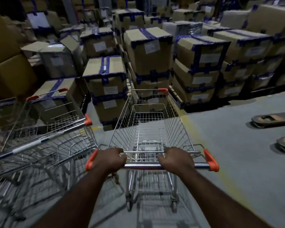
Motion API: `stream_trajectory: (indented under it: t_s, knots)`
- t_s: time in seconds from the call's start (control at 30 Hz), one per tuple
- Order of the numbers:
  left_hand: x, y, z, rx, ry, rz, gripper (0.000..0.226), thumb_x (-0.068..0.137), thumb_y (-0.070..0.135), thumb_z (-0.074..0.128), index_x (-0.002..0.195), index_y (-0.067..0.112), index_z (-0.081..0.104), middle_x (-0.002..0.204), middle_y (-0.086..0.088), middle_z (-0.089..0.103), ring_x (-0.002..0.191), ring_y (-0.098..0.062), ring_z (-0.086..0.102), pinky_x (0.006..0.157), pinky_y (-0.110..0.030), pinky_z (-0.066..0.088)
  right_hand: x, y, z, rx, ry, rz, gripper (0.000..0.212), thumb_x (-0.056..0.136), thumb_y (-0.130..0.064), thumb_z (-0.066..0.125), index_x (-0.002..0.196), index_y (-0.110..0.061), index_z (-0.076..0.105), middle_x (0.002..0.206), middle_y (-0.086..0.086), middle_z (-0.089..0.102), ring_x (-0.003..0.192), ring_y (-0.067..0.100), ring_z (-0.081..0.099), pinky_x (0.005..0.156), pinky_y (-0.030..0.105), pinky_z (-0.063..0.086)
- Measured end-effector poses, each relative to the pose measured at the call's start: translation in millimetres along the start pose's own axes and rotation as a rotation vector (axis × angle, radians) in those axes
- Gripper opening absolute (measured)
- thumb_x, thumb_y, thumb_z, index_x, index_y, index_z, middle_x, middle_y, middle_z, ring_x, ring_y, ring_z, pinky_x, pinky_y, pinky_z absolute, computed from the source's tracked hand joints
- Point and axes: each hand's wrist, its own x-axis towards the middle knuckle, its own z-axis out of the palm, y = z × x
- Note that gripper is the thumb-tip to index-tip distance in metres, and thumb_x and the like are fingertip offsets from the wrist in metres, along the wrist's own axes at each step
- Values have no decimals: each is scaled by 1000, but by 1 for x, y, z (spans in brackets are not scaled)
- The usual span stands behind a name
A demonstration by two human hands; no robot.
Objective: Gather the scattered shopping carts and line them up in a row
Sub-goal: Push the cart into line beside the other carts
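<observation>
An empty wire shopping cart (148, 129) with orange corner caps stands straight ahead of me on the grey floor. My left hand (113, 159) and my right hand (174, 159) both grip its chrome handle bar (141, 165), one near each end. Its front points at stacked boxes. A second wire cart (44, 142) with the same orange caps sits close on the left, angled, its handle running diagonally. More blurred wire of a cart fills the lower left corner.
Stacks of taped cardboard boxes (148, 51) on pallets wall off the far side. A narrow gap runs between the stacks ahead. Pallet-jack forks (273, 119) lie on the floor at right. A yellow floor line (220, 170) runs under the cart's right side.
</observation>
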Motion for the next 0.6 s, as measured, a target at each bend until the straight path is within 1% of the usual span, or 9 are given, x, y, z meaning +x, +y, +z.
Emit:
stream_trajectory:
  t_s: [0.1, 0.2, 0.27, 0.33, 0.43, 0.47, 0.53, 0.6]
  knots:
    - [26, 7, -8, -13, -7, -37, 63, 87, 51, 31, 141, 27, 55, 144, -2, 57, 129, -22, 55, 104, -36, 41, 37, 3, -7, -22, -56, -32, 68, 85, -65, 34, 127, -19, 61, 122, 11, 64, 108, 29, 60, 93, 40, 45]
    - [45, 12, -10, -18, -1, -68, 59, 90, 46, 32, 141, 28, 54, 146, -3, 55, 130, -23, 54, 104, -41, 44, 66, 6, -12, -48, -120, -65, 69, 85, -64, 34, 132, -20, 57, 130, 13, 59, 117, 31, 55, 101, 48, 37]
    - [58, 14, -12, -10, 5, -96, 49, 96, 41, 38, 142, 29, 53, 146, -3, 55, 128, -23, 56, 101, -38, 46, 81, 8, -15, -45, -158, -79, 72, 86, -66, 32, 139, -21, 52, 140, 14, 54, 127, 32, 49, 108, 52, 31]
    - [69, 17, -14, 7, 7, -133, 48, 95, 40, 39, 141, 32, 53, 145, -2, 56, 126, -24, 57, 100, -36, 46, 94, 10, -19, -57, -190, -93, 75, 88, -67, 29, 145, -22, 47, 148, 15, 47, 135, 34, 43, 113, 56, 25]
    - [82, 19, -12, 17, 15, -173, 55, 87, 46, 30, 134, 30, 54, 137, -3, 61, 118, -25, 61, 93, -36, 47, 111, 10, -25, -53, -253, -103, 73, 88, -64, 32, 147, -22, 43, 153, 15, 42, 140, 34, 36, 115, 57, 21]
    - [85, 20, -10, 17, 25, -189, 54, 86, 46, 30, 131, 29, 55, 134, -4, 62, 116, -26, 62, 91, -37, 47, 117, 10, -26, -49, -275, -107, 73, 87, -63, 33, 148, -23, 41, 154, 14, 40, 141, 34, 35, 115, 57, 20]
    - [91, 22, -8, 33, 63, -221, 45, 89, 42, 35, 126, 28, 57, 128, -6, 64, 113, -28, 62, 91, -39, 46, 129, 10, -28, -55, -314, -115, 75, 86, -65, 35, 149, -25, 39, 156, 12, 38, 142, 34, 35, 115, 58, 20]
    - [94, 28, -6, 37, 107, -252, 37, 92, 35, 42, 125, 26, 57, 127, -8, 65, 116, -30, 60, 92, -40, 45, 139, 10, -31, -78, -359, -126, 77, 84, -65, 37, 151, -26, 38, 158, 11, 36, 143, 34, 35, 115, 60, 20]
